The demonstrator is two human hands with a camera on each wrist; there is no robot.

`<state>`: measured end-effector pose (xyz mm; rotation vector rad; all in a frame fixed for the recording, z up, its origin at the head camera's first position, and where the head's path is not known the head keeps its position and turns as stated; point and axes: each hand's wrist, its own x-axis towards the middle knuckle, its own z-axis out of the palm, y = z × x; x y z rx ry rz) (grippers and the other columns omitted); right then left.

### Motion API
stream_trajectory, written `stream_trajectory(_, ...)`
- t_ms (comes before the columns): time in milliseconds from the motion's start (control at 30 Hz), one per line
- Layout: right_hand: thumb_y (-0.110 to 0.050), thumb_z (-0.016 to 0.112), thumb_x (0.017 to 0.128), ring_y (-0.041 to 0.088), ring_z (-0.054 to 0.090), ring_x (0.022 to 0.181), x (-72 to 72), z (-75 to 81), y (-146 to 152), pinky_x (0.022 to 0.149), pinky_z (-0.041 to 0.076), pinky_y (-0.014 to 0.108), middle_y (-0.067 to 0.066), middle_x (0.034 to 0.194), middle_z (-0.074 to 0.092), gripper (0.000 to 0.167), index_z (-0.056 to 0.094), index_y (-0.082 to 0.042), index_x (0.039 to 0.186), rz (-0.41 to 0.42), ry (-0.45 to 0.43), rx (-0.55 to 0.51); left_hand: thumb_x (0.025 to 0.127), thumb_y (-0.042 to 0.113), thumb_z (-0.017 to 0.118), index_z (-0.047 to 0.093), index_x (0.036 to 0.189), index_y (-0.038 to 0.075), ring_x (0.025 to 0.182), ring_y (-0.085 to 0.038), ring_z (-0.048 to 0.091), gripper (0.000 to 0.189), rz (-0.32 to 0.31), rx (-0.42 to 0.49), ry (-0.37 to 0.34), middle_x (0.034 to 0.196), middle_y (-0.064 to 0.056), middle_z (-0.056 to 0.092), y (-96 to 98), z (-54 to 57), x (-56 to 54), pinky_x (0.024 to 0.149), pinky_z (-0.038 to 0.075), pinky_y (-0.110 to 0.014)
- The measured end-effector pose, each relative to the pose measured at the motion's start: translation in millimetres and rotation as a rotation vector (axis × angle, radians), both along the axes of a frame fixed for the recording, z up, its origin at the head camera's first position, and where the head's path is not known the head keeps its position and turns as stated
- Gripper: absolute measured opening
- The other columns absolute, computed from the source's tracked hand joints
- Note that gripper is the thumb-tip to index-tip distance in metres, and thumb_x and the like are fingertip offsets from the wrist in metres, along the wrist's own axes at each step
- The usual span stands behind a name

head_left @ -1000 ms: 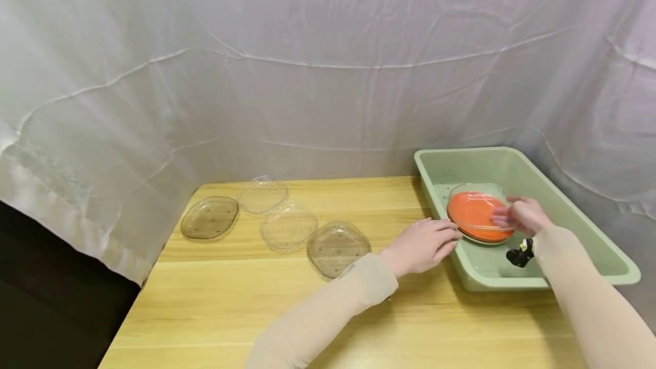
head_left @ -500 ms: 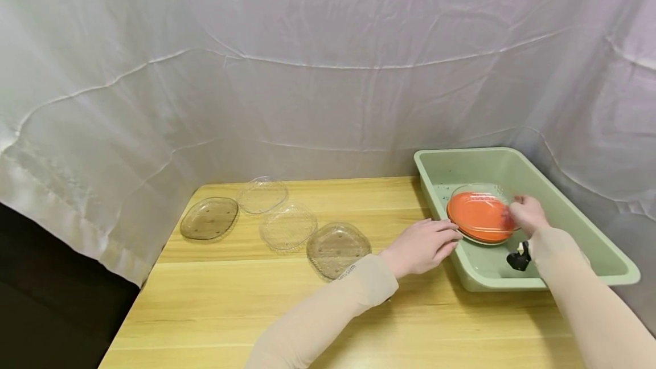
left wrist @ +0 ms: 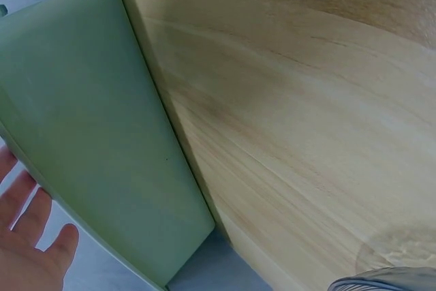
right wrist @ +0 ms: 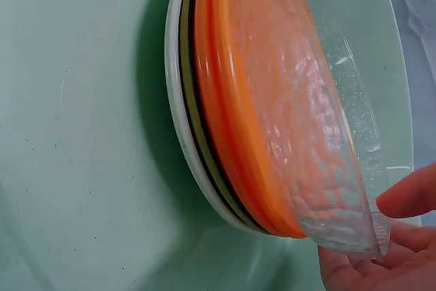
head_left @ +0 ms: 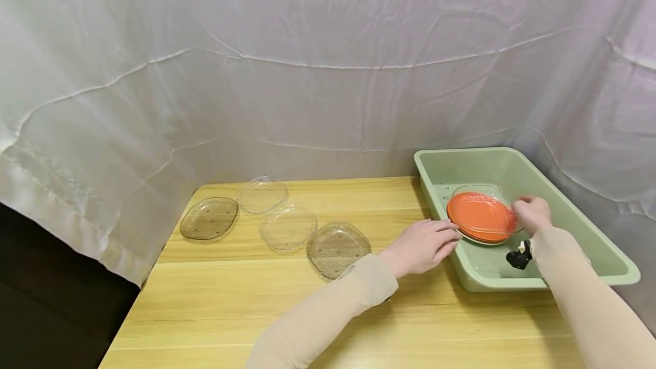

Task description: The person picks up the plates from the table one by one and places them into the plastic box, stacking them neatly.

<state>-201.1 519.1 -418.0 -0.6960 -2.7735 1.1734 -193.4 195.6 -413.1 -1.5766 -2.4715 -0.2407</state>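
Inside the green basin [head_left: 564,232], my right hand [head_left: 532,213] pinches the edge of a clear plate [right wrist: 327,161], thumb above and fingers beneath. That clear plate is tilted over an orange plate [right wrist: 218,100], the top of a stack. Below the orange one, dark and olive rims show, then a white plate [right wrist: 178,86] at the bottom. My left hand [head_left: 421,245] rests with loosely straight fingers on the basin's near left rim, fingertips close to the stack; it holds nothing. In the left wrist view the left hand [left wrist: 27,236] lies along the basin's rim.
On the wooden table [head_left: 230,306] to the left lie two brown glass plates, one at the far left [head_left: 210,218] and a nearer brown plate [head_left: 338,249]. Between them are two clear plates, a back one [head_left: 263,195] and a front one [head_left: 288,226]. A grey curtain [head_left: 328,101] hangs behind.
My right hand has moved slightly right from over the orange plate and now grips the clear plate's right edge; the clear plate has shifted a little to the right. The left hand has stayed put.
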Motion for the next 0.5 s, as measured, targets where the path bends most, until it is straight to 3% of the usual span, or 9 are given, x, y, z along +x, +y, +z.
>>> stream_trajectory(300, -0.014, 0.044, 0.088, 0.044, 0.046, 0.124, 6.5, 4.2, -6.6, 0.07, 0.037, 0.019, 0.035, 0.143, 0.045, 0.062, 0.042, 0.011, 0.145, -0.113, 0.003, -0.016, 0.11, 0.033, 0.038, 0.059, 0.14, 0.027, 0.136, -0.004, 0.051, 0.038, -0.001, 0.006, -0.004, 0.147, 0.009, 0.056, 0.8, -0.2, 0.3, 0.117, 0.038, -0.019)
stream_trajectory(500, -0.014, 0.045, 0.086, 0.043, 0.045, 0.12, 6.2, 2.3, -5.6, 0.068, 0.038, 0.018, 0.035, 0.145, 0.043, 0.063, 0.044, 0.01, 0.145, -0.114, -0.011, -0.021, 0.11, 0.034, 0.038, 0.059, 0.141, 0.026, 0.136, -0.005, 0.052, 0.038, 0.0, 0.004, -0.015, 0.148, 0.009, 0.056, 0.7, -0.7, 0.1, 0.118, 0.037, -0.019)
